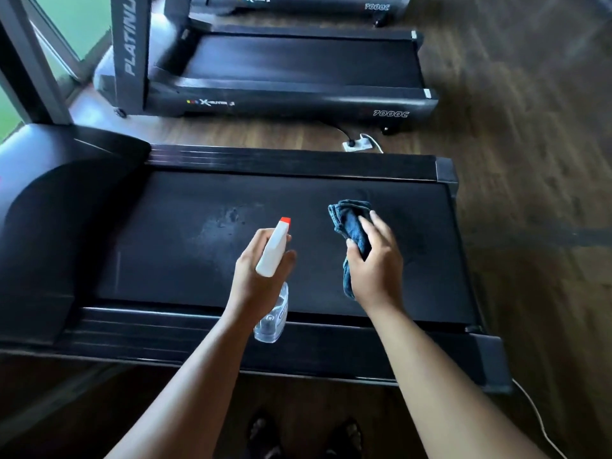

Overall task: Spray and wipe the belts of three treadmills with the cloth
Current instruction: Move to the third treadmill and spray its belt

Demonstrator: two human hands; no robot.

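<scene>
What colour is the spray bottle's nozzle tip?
Orange-red, on the white spray head; shows in the head view.

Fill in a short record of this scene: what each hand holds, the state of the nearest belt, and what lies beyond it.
left hand: holds spray bottle, nozzle towards the belt
right hand: grips bunched blue cloth over the belt
nearest belt: black, wet patch left of centre
beyond: second treadmill, third treadmill, white power strip on wooden floor

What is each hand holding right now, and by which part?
The left hand grips the spray bottle by its neck, under the white trigger head. The right hand holds the bunched blue cloth around its middle, above the nearest treadmill's belt.
</scene>
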